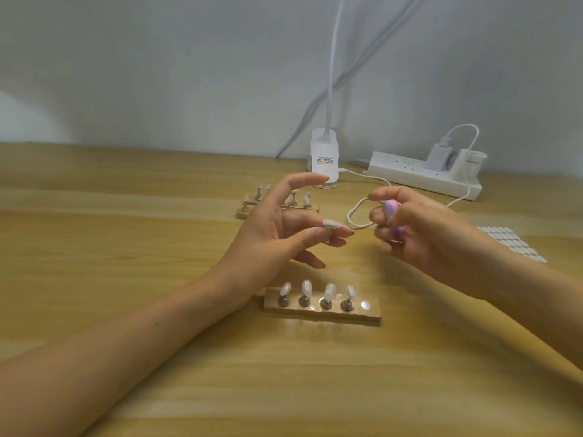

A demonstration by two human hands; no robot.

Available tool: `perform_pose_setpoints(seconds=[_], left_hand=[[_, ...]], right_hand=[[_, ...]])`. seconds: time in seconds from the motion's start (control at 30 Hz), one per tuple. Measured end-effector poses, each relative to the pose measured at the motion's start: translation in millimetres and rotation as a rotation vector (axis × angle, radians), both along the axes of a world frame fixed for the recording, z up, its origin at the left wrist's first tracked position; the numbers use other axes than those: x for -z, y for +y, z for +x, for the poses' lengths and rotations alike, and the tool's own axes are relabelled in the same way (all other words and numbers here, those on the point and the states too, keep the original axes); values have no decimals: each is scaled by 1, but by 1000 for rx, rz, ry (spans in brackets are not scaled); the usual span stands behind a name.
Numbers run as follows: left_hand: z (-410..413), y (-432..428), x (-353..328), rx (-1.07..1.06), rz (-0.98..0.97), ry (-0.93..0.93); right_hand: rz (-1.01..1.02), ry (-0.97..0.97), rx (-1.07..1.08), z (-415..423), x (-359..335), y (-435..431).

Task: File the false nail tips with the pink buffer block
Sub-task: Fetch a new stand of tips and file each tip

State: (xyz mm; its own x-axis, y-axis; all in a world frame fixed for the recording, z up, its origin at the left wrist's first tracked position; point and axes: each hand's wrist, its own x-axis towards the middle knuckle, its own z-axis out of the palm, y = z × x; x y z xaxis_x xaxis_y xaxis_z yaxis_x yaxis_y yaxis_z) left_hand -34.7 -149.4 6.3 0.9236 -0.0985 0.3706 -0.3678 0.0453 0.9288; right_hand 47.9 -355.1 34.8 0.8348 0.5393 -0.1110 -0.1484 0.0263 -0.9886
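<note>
Pink buffer block (391, 207) gripped in right hand (422, 230), just beside false nail tip (331, 223) pinched in left hand (274, 230).
Best to keep the pinch firm and stroke lightly along the edge, above wooden holder (315, 314) with four more tips (329, 291).

One head-worn, wide-angle view, looking forward and down.
The camera sits close above the wooden surface (126, 389) and faces the wall (157, 74) at its far edge; the left hand (268, 234) and right hand (419, 228) reach in from the bottom corners to mid-frame.
</note>
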Motion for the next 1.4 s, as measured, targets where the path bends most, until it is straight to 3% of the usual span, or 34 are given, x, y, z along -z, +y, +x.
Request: perform_pose_setpoints(seconds=[0.03,0.13,0.2,0.4,0.57,0.67,0.83,1.03,1.27,1.4], left_hand=[[0,1,1,14,-9,8],[2,2,2,34,-4,32],[2,3,2,29,2,60],[2,7,1,83,-39,94],[3,5,-1,-48,-123,69],[2,6,-3,-126,-205,81],[0,6,-4,-117,-150,112],[1,8,-3,-172,-191,115],[1,9,-3,-235,-185,121],[1,8,-3,-248,-148,118]], right_hand=[[-85,-81,-59,-3,-1,1],[-402,-753,-228,-13,-3,3],[-444,-940,-278,-17,-8,7],[-434,-946,-251,-24,-19,15],[-592,-1140,-222,-33,-25,-2],[-674,-1132,-247,-43,-19,-11],[-730,-1118,-225,-52,-3,-13],[-688,-817,-356,-35,-7,-26],[-967,-1078,-262,-11,8,-30],[-812,-1037,-316,-18,-7,-33]])
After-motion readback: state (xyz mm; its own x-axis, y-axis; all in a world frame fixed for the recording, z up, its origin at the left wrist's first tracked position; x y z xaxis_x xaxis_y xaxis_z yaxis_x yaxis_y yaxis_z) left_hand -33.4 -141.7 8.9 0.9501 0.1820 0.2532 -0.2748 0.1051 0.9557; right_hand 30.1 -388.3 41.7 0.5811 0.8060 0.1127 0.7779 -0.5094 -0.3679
